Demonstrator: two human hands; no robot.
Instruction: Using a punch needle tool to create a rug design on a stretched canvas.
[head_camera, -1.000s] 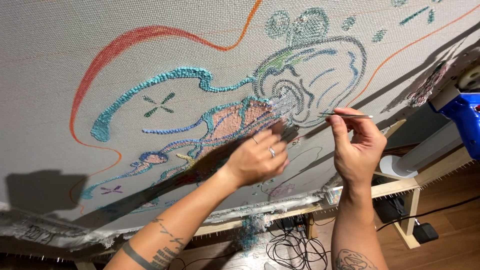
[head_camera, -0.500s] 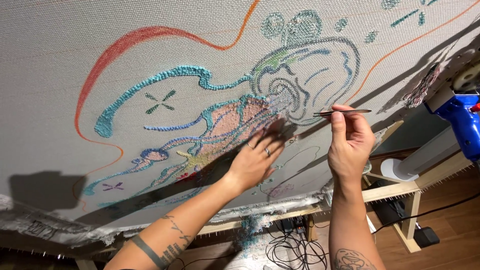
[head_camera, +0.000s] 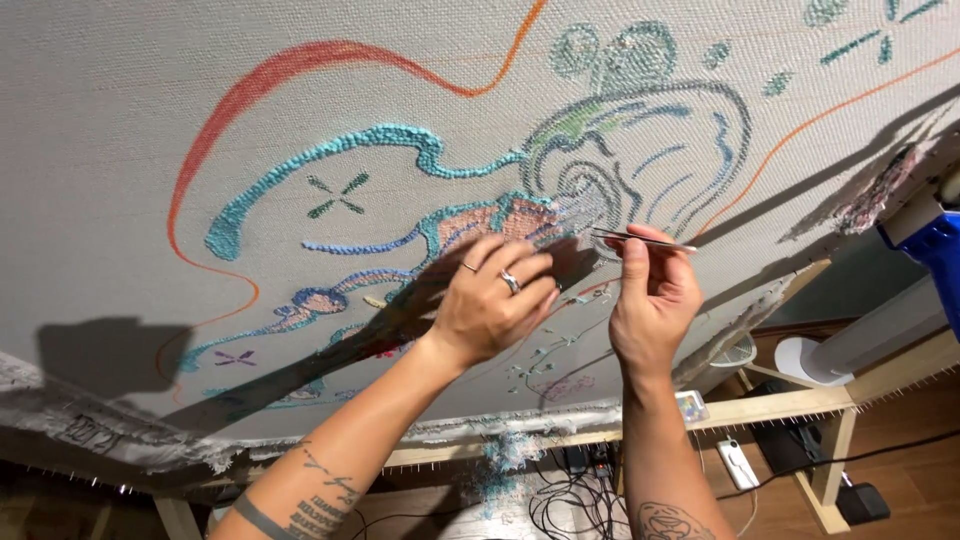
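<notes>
A large grey tufting cloth (head_camera: 150, 110) is stretched on a wooden frame (head_camera: 790, 405), with a design of teal, blue, orange and red yarn lines (head_camera: 400, 140). My left hand (head_camera: 495, 300), with a ring on one finger, rests its fingertips on the cloth by the orange and teal patch (head_camera: 495, 220). My right hand (head_camera: 650, 295) pinches thin metal tweezers (head_camera: 640, 238), whose tips point left at the yarn near the grey spiral (head_camera: 600, 190). Both forearms are tattooed.
A blue tufting tool (head_camera: 930, 250) shows at the right edge. Below the frame lie black cables (head_camera: 570, 500), yarn scraps (head_camera: 505, 460), a white fan (head_camera: 740, 350) and a white column (head_camera: 850, 340) on a wooden floor.
My left hand has slid up and right on the cloth toward the orange patch. My right hand has moved left with the tweezers, closer to the spiral.
</notes>
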